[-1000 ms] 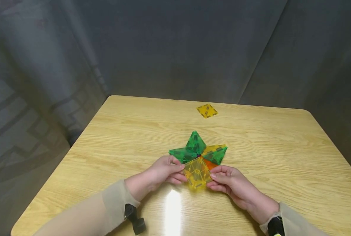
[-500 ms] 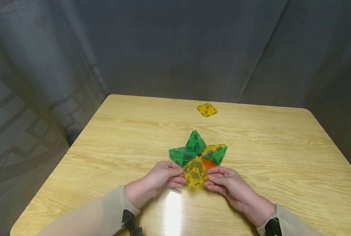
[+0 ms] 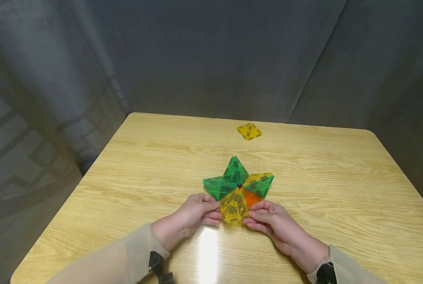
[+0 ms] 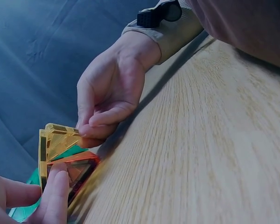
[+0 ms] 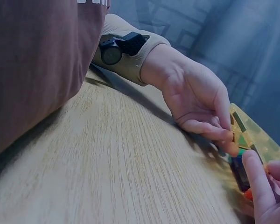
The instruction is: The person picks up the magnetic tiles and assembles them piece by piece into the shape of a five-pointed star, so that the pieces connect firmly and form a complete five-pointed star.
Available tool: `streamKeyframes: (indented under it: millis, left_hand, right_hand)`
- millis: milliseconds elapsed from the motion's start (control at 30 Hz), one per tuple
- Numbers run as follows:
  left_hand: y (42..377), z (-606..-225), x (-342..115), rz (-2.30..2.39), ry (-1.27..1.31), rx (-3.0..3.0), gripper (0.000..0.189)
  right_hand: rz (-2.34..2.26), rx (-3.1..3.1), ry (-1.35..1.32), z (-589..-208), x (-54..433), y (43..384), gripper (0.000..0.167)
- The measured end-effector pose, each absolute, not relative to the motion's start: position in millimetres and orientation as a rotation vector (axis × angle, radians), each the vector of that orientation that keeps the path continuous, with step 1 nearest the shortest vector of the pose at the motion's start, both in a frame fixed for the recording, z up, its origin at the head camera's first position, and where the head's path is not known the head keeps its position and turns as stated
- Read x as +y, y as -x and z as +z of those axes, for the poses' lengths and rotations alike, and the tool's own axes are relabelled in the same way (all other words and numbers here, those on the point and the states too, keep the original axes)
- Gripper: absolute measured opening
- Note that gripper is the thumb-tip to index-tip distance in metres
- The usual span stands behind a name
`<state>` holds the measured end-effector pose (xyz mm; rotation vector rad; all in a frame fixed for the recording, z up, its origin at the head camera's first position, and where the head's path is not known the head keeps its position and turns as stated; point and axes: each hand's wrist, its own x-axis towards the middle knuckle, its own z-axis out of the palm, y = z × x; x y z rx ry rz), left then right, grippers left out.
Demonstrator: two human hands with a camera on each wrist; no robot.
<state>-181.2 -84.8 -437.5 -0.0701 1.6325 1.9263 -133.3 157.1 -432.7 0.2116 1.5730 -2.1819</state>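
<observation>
A star-shaped build of see-through magnetic tiles stands mid-table in the head view, with green tiles [image 3: 235, 171] at its back and left, yellow and green ones at its right, and an orange tile [image 3: 251, 198] low down. At its front is a square-looking yellow magnetic tile [image 3: 234, 206], its top corner at the star's centre. My left hand [image 3: 197, 213] pinches this tile's left edge, thumb above and fingers below. On its right edge, my right hand [image 3: 273, 221] pinches likewise. In the left wrist view, the yellow tile [image 4: 60, 137] slopes above the orange and dark tiles.
Farther back on the wooden table [image 3: 154, 157] lies a flat yellow tile [image 3: 249, 131]. Grey cloth [image 3: 211, 59] hangs behind and at the sides. A bright reflection shows on the tabletop near the front.
Both hands have shifted slightly left with the yellow tile, and its tilt has changed as it settled closer against the star's front. The rest of the build looks the same.
</observation>
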Motion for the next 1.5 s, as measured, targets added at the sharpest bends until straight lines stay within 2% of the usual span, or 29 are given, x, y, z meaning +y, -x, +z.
streamKeyframes:
  millis: [467, 900, 1133, 1367, 1500]
  left_hand:
    - [181, -436, -87, 1.939, 0.044, 1.607, 0.031]
    - [182, -437, -87, 1.951, 0.034, 1.577, 0.032]
    - [185, -437, -91, 1.965, 0.034, 1.568, 0.034]
    - [198, -434, -100, 1.950, -0.010, 1.610, 0.036]
    - [209, -433, -106, 1.932, -0.042, 1.621, 0.040]
  right_hand:
    - [-2.137, 1.583, -0.175, -428, 157, 130, 0.041]
    - [-2.189, 1.588, -0.056, -417, 171, 118, 0.047]
    - [-2.317, 1.913, -0.222, -403, 193, 139, 0.029]
    - [-2.231, 1.873, -0.229, -409, 214, 169, 0.053]
    - [-2.193, 1.800, -0.208, -416, 211, 171, 0.042]
